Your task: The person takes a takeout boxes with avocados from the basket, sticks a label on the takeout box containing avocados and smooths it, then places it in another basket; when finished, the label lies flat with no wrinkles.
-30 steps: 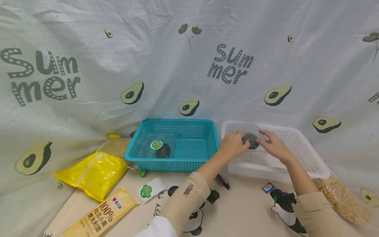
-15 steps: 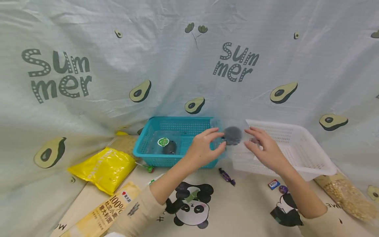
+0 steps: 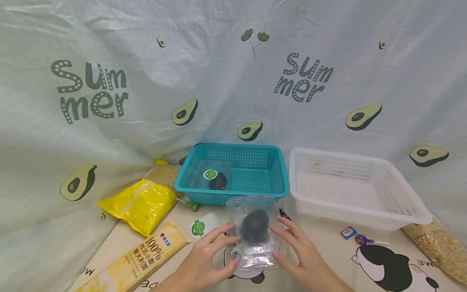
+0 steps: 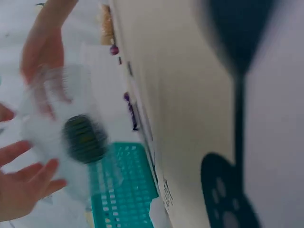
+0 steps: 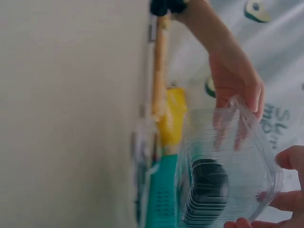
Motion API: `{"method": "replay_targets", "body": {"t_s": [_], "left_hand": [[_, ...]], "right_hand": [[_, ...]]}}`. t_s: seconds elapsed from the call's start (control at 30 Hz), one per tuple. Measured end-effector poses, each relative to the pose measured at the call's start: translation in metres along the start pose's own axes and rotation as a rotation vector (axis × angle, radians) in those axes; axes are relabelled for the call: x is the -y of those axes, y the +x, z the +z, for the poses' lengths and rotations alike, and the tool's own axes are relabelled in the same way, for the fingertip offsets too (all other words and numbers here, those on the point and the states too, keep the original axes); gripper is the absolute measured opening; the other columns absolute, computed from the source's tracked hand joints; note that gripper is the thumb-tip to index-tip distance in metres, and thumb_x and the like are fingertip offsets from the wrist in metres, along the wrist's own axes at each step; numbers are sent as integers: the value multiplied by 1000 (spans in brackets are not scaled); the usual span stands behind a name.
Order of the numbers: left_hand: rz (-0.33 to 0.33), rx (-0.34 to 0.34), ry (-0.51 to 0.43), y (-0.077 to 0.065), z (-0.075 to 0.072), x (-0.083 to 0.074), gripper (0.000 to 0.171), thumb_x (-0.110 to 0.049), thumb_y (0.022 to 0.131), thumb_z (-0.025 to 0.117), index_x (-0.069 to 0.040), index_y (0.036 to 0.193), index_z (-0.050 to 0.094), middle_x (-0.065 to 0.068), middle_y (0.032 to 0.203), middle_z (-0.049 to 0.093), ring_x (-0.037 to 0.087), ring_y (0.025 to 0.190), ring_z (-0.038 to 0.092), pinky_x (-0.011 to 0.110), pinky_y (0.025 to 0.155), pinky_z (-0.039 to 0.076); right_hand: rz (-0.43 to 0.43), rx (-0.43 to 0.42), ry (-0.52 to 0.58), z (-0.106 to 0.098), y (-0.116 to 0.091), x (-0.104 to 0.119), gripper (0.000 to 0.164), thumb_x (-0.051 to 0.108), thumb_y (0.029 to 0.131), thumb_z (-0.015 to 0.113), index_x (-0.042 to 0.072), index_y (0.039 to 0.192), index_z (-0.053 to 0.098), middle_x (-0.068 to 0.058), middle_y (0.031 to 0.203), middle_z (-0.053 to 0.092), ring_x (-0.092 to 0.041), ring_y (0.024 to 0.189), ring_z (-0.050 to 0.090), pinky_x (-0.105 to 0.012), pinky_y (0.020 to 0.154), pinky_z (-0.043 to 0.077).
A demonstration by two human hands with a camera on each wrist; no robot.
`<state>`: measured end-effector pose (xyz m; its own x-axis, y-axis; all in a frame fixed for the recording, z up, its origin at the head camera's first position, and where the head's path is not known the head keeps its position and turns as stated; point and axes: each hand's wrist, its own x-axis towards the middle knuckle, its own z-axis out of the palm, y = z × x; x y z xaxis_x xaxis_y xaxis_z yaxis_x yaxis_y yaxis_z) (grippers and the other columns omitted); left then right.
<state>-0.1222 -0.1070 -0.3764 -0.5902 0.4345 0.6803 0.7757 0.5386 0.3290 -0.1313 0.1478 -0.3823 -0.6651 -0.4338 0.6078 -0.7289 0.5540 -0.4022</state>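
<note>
A clear plastic box (image 3: 253, 259) is held between both hands over the near middle of the table. Inside it lies a dark, rounded fruit (image 3: 254, 227) that looks like an avocado. My left hand (image 3: 204, 259) grips the box's left side with thumb and fingers, while my right hand (image 3: 304, 257) grips the right side. In the right wrist view, the box's ridged wall and rim (image 5: 270, 166) show, with the fruit (image 5: 206, 190) against the wall. Motion blurs the box (image 4: 52, 114) in the left wrist view.
Behind the box stands a teal basket (image 3: 233, 197) holding another clear box (image 3: 198, 174) with a dark fruit. A white basket (image 3: 350, 211) stands right of it. Yellow bag (image 3: 146, 207), noodle pack (image 3: 142, 255) and label (image 3: 204, 227) lie left; sweets (image 3: 349, 232) and a corn bag (image 3: 438, 247) lie right.
Both hands have brought the clear box with its fruit out of the white basket, leftward and nearer, to the front of the teal basket. The head view has turned slightly left.
</note>
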Motion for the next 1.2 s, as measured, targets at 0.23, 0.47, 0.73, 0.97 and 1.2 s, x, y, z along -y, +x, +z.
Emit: {"method": "replay_targets", "body": {"t_s": [0.23,0.47,0.73,0.97,1.2], "left_hand": [[-55,62,-53,-22,11,23,30,-22,74,70,-16,102,64,5,119,54,19,105,54,35,79,49],[-112,93,-116,-27,26,37,34,-21,74,70,-20,107,62,2,123,51,17,109,52,37,84,47],[-145,201,-99,-25,18,47,36,-28,80,64,-20,115,57,3,128,47,18,113,48,37,85,46],[-479,163,-35,-26,2,94,40,-24,79,65,-13,117,56,2,118,56,18,109,51,36,89,44],[-697,160,177,-37,-1,124,55,-34,77,65,-6,122,50,9,111,58,28,108,49,45,93,28]], "right_hand": [[-59,24,29,36,-13,-18,49,18,77,68,9,123,52,-10,130,41,-17,102,54,-32,74,50],[-14,3,-13,47,-18,-31,51,19,76,68,14,124,50,-5,133,39,-25,115,45,-44,78,47],[12,33,72,49,-21,-37,54,13,79,64,10,129,43,-9,138,31,-24,122,36,-41,83,46],[-18,-9,201,51,-24,-43,55,1,80,58,0,131,37,-20,134,31,-17,122,34,-24,88,41],[-8,-13,224,54,-25,-45,56,0,80,57,6,132,36,-15,134,32,-15,120,34,-25,84,42]]}}
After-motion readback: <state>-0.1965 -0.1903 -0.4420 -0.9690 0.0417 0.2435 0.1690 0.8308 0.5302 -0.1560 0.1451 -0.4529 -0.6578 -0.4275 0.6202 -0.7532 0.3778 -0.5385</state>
